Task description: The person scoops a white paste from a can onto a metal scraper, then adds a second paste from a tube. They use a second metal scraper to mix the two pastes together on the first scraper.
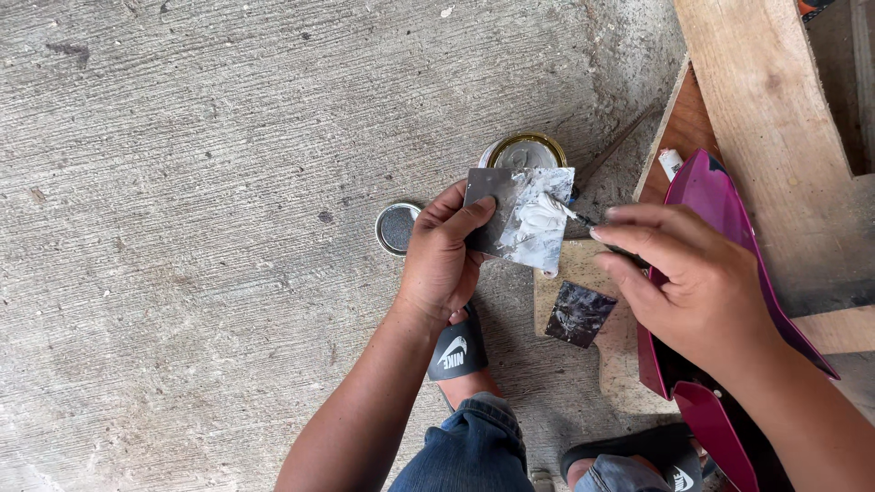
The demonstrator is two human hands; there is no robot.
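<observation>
The person is crouched over a concrete floor (182,228), and both hands are busy over a small metal plate (519,219). The left hand (442,260) is clenched on the plate's left edge, thumb across the face and fingers behind, holding it tilted just above the floor. The plate sits at about the centre of the view, directly at 6 o'clock from an open tin (524,151) with a brass-coloured rim.

The right hand (697,278) comes in from 3 o'clock, pinching a thin dark stick (583,219) between thumb and fingers; its pale tip touches a lump of white paste (538,219) on the right half of the plate. The paste is smeared and streaked over that half while the left part of the plate is bare grey metal (so the stirring or spreading looks to me well begun but not finished, as the lump is not yet even).

At 9 o'clock from the tin lies its round lid (396,228), flat on the floor, near but apart from the tin. Below the plate, at about 5 o'clock, a second dark square plate (579,312) rests on a pale board (620,355), untouched and with only traces on it. A glossy magenta panel (720,210) leans under the right wrist, against rough wooden planks (775,118) at 2 o'clock. I can see no paste on the panel itself from here. A black sandal (456,351) shows under the left forearm.
</observation>
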